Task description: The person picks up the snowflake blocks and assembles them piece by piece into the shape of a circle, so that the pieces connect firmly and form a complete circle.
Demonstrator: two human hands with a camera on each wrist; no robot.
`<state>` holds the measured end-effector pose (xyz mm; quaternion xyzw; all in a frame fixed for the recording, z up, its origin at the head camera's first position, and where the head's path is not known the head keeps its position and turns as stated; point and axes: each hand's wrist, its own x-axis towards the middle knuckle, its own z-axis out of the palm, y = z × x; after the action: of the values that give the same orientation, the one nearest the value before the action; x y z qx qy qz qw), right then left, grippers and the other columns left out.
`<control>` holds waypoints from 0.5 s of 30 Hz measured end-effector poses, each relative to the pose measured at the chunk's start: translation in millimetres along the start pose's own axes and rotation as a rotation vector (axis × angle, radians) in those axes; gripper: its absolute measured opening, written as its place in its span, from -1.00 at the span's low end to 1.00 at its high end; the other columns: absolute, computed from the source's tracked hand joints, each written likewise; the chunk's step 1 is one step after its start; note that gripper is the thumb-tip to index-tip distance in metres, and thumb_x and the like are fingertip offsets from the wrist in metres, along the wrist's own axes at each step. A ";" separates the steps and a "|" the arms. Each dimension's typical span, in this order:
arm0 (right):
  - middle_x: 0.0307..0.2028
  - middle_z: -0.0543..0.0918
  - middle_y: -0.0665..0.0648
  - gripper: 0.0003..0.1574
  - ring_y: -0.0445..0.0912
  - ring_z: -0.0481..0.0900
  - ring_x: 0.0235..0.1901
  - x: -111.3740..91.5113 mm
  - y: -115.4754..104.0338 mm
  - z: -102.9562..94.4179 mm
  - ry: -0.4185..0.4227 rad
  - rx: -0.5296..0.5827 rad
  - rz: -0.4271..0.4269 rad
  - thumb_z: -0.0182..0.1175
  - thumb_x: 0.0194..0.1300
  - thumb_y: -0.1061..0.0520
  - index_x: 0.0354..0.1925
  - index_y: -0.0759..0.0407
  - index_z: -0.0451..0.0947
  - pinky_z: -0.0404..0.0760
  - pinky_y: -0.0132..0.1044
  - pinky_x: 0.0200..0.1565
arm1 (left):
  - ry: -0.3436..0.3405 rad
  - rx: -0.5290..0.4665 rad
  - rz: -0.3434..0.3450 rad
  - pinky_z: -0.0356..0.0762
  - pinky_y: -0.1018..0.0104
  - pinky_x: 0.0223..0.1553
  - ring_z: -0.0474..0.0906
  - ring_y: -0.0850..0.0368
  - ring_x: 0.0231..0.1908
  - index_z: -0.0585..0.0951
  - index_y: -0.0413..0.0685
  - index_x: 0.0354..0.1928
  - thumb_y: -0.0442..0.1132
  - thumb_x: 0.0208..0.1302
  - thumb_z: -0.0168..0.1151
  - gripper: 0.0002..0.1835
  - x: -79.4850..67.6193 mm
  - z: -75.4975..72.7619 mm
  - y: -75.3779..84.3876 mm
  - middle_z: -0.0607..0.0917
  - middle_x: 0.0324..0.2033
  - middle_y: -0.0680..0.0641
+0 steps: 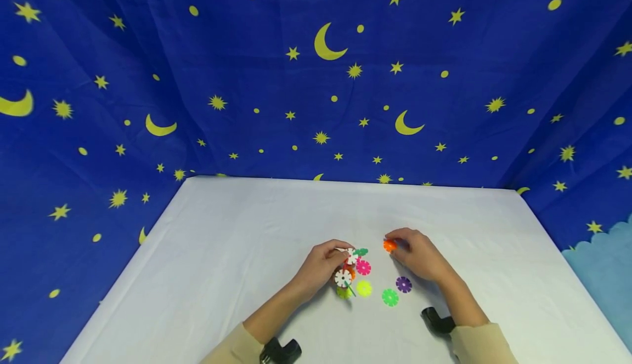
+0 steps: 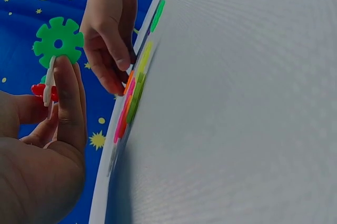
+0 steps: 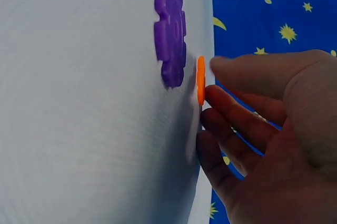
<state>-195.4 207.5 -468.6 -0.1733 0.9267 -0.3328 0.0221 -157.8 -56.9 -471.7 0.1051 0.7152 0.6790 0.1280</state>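
- Head view: on the left, the left hand (image 1: 321, 268) pinches a joined cluster of discs (image 1: 343, 278); to its right, the right hand (image 1: 419, 257) is at an orange disc (image 1: 390, 245) on the table (image 1: 237, 227). From where I stand, lowering the cluster could nudge the pink disc (image 1: 363, 267) and yellow disc (image 1: 364, 288) just beside it.
- Left wrist view: thumb and fingers close on the cluster, raised off the table, with a green disc (image 2: 58, 42) jutting up. Squeezing crookedly might pop a slotted joint loose, I'd judge.
- Right wrist view: the fingers are loosely bent, thumb a little apart; I can't see a firm hold on the orange disc. Being thin and flat, it could skid away if only its edge is pressed. The purple disc (image 3: 170, 31) lies nearer, within brushing reach of the palm.
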 end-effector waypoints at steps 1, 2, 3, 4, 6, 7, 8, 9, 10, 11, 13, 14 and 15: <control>0.01 0.60 0.15 -0.60 0.13 0.47 0.10 0.2 0.5 0.2 0.002 -0.006 -0.003 0.28 0.19 0.30 0.03 0.19 0.60 0.39 0.14 0.15 | 0.000 0.004 -0.001 0.45 0.38 -0.53 0.44 0.17 -0.53 0.64 0.00 -0.03 -0.21 0.39 0.10 -0.79 0.0 0.0 0.1 0.61 -0.48 -0.03; -0.01 0.60 0.13 -0.61 0.11 0.48 0.08 0.4 1.0 0.5 0.003 -0.013 -0.005 0.28 0.18 0.31 0.02 0.19 0.60 0.40 0.13 0.14 | 0.001 0.006 0.001 0.45 0.38 -0.52 0.44 0.17 -0.53 0.64 -0.01 -0.03 -0.21 0.39 0.10 -0.79 0.1 0.1 0.2 0.61 -0.48 -0.03; -0.03 0.61 0.11 -0.62 0.10 0.50 0.06 0.5 1.4 0.6 0.004 -0.018 -0.007 0.29 0.18 0.31 0.01 0.18 0.61 0.41 0.11 0.13 | 0.001 0.008 0.001 0.46 0.38 -0.51 0.45 0.18 -0.52 0.64 -0.02 -0.03 -0.22 0.39 0.10 -0.79 0.2 0.2 0.4 0.61 -0.48 -0.03; -0.05 0.61 0.10 -0.62 0.07 0.51 0.03 0.5 1.5 0.8 0.003 -0.023 -0.005 0.29 0.17 0.32 0.00 0.17 0.62 0.43 0.09 0.11 | 0.003 0.011 0.002 0.47 0.38 -0.49 0.46 0.18 -0.52 0.64 -0.02 -0.03 -0.22 0.39 0.10 -0.79 0.2 0.4 0.5 0.62 -0.47 -0.03; -0.10 0.61 0.06 -0.62 0.01 0.53 -0.04 0.3 1.0 0.8 -0.006 -0.032 0.007 0.31 0.15 0.31 -0.02 0.15 0.62 0.48 0.05 0.07 | 0.005 0.022 0.001 0.48 0.38 -0.47 0.47 0.18 -0.50 0.64 -0.02 -0.03 -0.22 0.39 0.10 -0.79 0.7 0.8 0.0 0.62 -0.46 -0.03; -0.13 0.61 0.04 -0.62 -0.01 0.53 -0.09 0.2 0.8 0.8 -0.011 -0.035 0.012 0.32 0.14 0.31 -0.02 0.15 0.63 0.50 0.02 0.04 | 0.006 0.026 0.001 0.48 0.37 -0.46 0.48 0.17 -0.49 0.64 -0.03 -0.03 -0.22 0.39 0.10 -0.79 0.9 1.1 -0.3 0.63 -0.45 -0.04; -0.16 0.60 0.03 -0.62 -0.04 0.53 -0.13 0.1 0.6 0.7 -0.016 -0.039 0.016 0.33 0.13 0.30 -0.03 0.14 0.63 0.52 -0.01 0.00 | 0.008 0.029 0.000 0.49 0.37 -0.45 0.49 0.18 -0.48 0.64 -0.03 -0.03 -0.22 0.39 0.10 -0.79 1.1 1.3 -0.5 0.63 -0.45 -0.04; -0.18 0.58 0.02 -0.61 -0.06 0.51 -0.18 -0.1 0.3 0.6 -0.021 -0.043 0.019 0.33 0.13 0.30 -0.03 0.14 0.63 0.54 -0.05 -0.04 | 0.009 0.034 -0.001 0.49 0.38 -0.44 0.49 0.18 -0.48 0.64 -0.03 -0.03 -0.22 0.39 0.10 -0.79 1.2 1.5 -0.7 0.63 -0.44 -0.03; -0.20 0.57 0.01 -0.61 -0.08 0.49 -0.21 -0.3 0.1 0.4 -0.025 -0.050 0.022 0.34 0.12 0.29 -0.04 0.14 0.64 0.54 -0.08 -0.08 | 0.010 0.041 0.000 0.49 0.38 -0.43 0.49 0.18 -0.47 0.64 -0.03 -0.03 -0.23 0.39 0.09 -0.79 1.3 1.7 -1.1 0.63 -0.44 -0.03; -0.22 0.55 0.01 -0.62 -0.09 0.47 -0.24 -0.3 0.1 0.3 -0.028 -0.057 0.022 0.35 0.11 0.29 -0.04 0.13 0.64 0.53 -0.11 -0.11 | 0.011 0.047 -0.001 0.49 0.38 -0.43 0.49 0.18 -0.47 0.64 -0.03 -0.03 -0.23 0.39 0.09 -0.79 1.4 1.7 -1.5 0.63 -0.44 -0.03; -0.24 0.53 0.00 -0.64 -0.11 0.44 -0.28 -0.3 0.4 0.2 -0.029 -0.065 0.021 0.36 0.10 0.27 -0.07 0.12 0.65 0.50 -0.16 -0.16 | 0.014 0.054 0.003 0.49 0.37 -0.42 0.49 0.17 -0.47 0.64 -0.04 -0.03 -0.24 0.39 0.09 -0.79 1.5 1.7 -2.0 0.63 -0.44 -0.03; -0.25 0.52 0.00 -0.65 -0.11 0.44 -0.29 -0.2 0.4 0.1 -0.026 -0.065 0.021 0.36 0.10 0.27 -0.09 0.11 0.65 0.50 -0.17 -0.18 | 0.016 0.057 0.003 0.49 0.37 -0.41 0.49 0.17 -0.46 0.64 -0.03 -0.03 -0.25 0.39 0.09 -0.79 1.5 1.6 -2.2 0.63 -0.44 -0.03; -0.27 0.52 -0.01 -0.67 -0.12 0.43 -0.30 -0.2 0.3 0.0 -0.024 -0.061 0.021 0.37 0.10 0.27 -0.11 0.10 0.66 0.50 -0.19 -0.20 | 0.016 0.060 0.003 0.50 0.36 -0.41 0.49 0.16 -0.46 0.64 -0.03 -0.03 -0.25 0.39 0.08 -0.79 1.4 1.6 -2.2 0.63 -0.44 -0.02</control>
<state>-195.3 207.8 -468.8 -0.1682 0.9378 -0.3022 0.0314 -158.6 -55.0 -474.0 0.1045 0.7360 0.6584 0.1180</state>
